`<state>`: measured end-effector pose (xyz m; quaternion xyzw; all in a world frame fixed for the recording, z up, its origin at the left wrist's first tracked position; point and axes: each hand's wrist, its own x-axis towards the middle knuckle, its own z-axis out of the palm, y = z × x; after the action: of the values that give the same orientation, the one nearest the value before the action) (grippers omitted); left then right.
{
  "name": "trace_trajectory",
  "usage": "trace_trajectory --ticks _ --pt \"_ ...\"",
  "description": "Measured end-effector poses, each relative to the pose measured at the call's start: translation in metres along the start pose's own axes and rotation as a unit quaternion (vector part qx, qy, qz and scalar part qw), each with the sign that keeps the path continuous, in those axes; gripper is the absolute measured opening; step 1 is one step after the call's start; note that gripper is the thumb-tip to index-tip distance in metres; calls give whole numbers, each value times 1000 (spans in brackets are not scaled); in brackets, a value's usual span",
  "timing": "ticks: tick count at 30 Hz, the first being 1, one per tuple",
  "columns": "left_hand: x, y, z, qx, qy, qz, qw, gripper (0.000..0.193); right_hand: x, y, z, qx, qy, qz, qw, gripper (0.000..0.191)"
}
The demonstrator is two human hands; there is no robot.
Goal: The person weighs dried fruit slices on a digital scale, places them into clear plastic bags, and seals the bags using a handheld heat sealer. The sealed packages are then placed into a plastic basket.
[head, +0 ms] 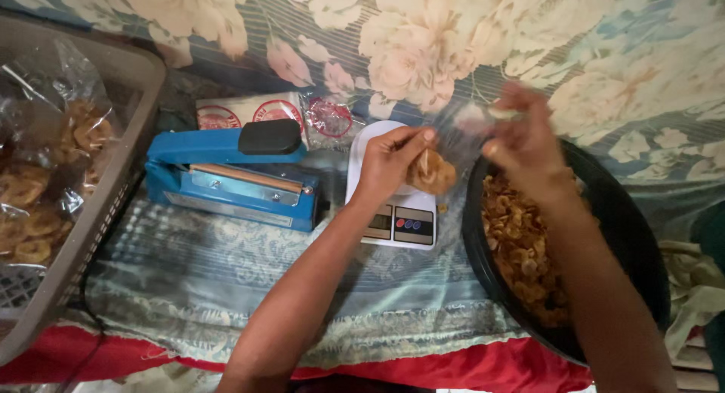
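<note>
here, one white kitchen scale (393, 212) sits in the middle. above its platform, the left hand (389, 163) pinches one clear plastic bag (445, 155) with a few fried chips in the bottom. the right hand (521, 140), blurred, has its fingers closed on the bag's other edge. just right of the scale is one black basin (627, 219) of chips; just left, one blue heat sealer (230, 178). farther left, one grey basket (98, 189) holds filled packets, too overlapped to count.
</note>
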<state>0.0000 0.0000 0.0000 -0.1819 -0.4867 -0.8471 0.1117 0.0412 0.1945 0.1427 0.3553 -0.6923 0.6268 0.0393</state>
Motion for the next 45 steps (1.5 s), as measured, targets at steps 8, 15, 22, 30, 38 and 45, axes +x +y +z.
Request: trace_trajectory --ticks 8,15,22,30,38,45 --pt "1 12 -6 -70 22 -13 997 24 -20 77 3 -61 125 108 984 16" --pt "-3 22 -8 -67 42 8 997 24 -20 105 -4 76 151 60 984 12" --pt "0 33 -3 -57 87 12 994 23 -20 93 12 146 128 156 969 20" --pt "9 26 -14 -2 56 36 998 12 -7 102 16 152 170 80 970 15" --pt "18 98 -27 149 -33 2 988 100 17 92 5 137 93 110 980 16" --pt "11 150 -34 173 -198 57 963 64 49 116 18 82 -4 152 985 16"
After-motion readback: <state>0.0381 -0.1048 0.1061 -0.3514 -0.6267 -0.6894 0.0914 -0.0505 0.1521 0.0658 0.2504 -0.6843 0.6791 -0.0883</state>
